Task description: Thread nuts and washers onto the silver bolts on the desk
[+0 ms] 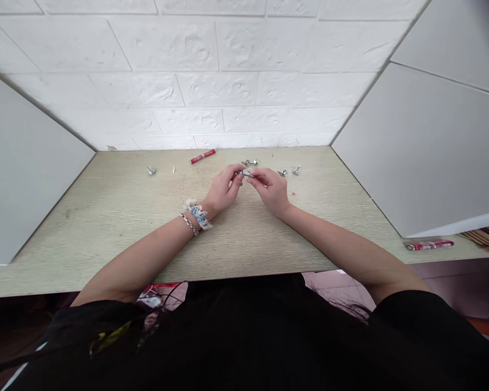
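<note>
Over the middle of the wooden table [228, 244], my left hand [224, 188] and my right hand [272, 191] meet at a small silver bolt [246, 175]. Left thumb and fingers pinch its left end, and the right fingertips grip its right end. Fingers cover both ends, so I cannot tell whether a nut is on it. Just behind the fingertips lie silver bolts [251, 162]. To the right of my right hand are another bolt [283, 173], partly hidden by it, and a bolt standing on its head [296, 170].
Far left sits one more bolt [150, 170]. A red tube [202, 156] lies near the white brick wall [195, 87]; a second red tube [430, 245] is at the right front edge. Grey panels [28, 168] flank the table, with brown sticks [484, 239] at right.
</note>
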The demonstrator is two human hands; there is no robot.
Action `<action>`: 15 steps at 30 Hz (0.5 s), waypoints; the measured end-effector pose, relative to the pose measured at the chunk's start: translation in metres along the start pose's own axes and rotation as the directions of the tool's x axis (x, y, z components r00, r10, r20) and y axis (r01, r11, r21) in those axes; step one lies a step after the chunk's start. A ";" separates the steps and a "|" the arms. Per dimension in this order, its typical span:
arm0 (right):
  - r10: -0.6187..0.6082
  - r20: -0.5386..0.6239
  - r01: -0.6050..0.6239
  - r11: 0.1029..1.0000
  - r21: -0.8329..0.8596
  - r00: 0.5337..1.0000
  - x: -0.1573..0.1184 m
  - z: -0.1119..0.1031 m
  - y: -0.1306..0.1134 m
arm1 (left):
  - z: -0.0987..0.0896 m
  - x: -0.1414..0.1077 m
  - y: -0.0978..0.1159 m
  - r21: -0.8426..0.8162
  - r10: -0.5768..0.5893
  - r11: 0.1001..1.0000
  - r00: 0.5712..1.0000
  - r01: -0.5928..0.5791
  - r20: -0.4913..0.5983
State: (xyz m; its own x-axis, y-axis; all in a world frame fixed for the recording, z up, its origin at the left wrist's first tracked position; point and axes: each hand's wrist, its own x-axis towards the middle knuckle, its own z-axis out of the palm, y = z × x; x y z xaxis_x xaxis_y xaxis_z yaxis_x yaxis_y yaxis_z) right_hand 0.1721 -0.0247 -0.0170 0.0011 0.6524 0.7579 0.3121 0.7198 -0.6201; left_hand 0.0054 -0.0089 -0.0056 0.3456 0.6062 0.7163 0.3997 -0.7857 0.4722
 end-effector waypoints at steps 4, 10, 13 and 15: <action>-0.021 0.029 0.022 0.999 -0.043 0.999 -0.001 -0.001 -0.001 | -0.001 0.000 0.001 0.014 0.024 1.000 1.000 -0.024 -0.012; -0.017 0.092 0.026 0.994 -0.104 0.996 -0.001 -0.002 -0.002 | -0.002 0.000 0.002 0.028 0.018 0.999 1.000 -0.018 -0.008; 0.026 0.104 -0.016 0.995 -0.094 0.994 -0.002 -0.002 -0.002 | -0.002 0.000 0.003 0.043 0.010 0.999 1.000 -0.010 0.016; 0.049 0.116 -0.040 0.996 -0.079 0.992 -0.003 -0.002 -0.001 | -0.003 0.000 0.004 0.048 0.015 0.999 0.999 -0.016 0.036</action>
State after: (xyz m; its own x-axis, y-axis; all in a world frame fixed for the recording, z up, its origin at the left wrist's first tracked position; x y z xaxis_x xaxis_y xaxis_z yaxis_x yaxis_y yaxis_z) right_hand 0.1740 -0.0282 -0.0178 -0.0940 0.7101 0.6978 0.3856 0.6722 -0.6321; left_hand 0.0051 -0.0125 -0.0021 0.3815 0.5986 0.7043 0.4343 -0.7887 0.4351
